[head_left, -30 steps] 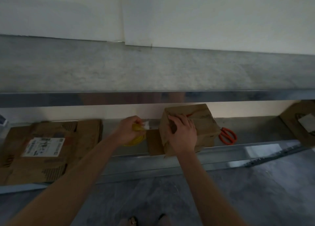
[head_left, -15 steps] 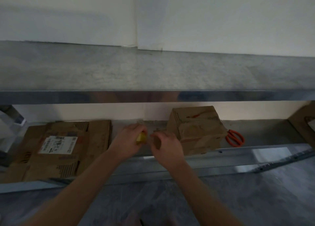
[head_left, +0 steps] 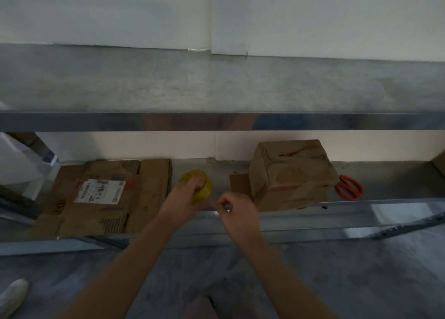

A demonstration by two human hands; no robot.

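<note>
head view, one frame. both hands work at the lower shelf [head_left: 397, 186] of a metal rack.

left hand [head_left: 183, 198] - fingers curled round a yellow roll of packing tape [head_left: 206, 189], gripping it from the near side; some fingers reach into the core. the roll sits at the middle of the lower shelf, between the flattened cardboard [head_left: 108, 198] and the cardboard box [head_left: 291, 174], tilted so the open core partly faces the camera. cannot tell whether it rests on the shelf or is held just off it.

right hand [head_left: 238, 214] - just right of the roll, above the shelf's front lip, fingers curled, thumb and forefinger pinched together (whether a strip of tape lies between them is too faint to tell). it does not touch the box.

box: closed, upright, against the back wall, right of the hands; a loose brown flap [head_left: 239, 186] lies at its left foot. orange-handled scissors [head_left: 349, 187] lie flat on the shelf just right of the box.

flattened cardboard carries a white shipping label [head_left: 100, 190], print unreadable.

upper shelf [head_left: 216, 85] spans the frame above. a white shoe [head_left: 12, 294] shows at bottom left on the grey floor [head_left: 361, 270].
</note>
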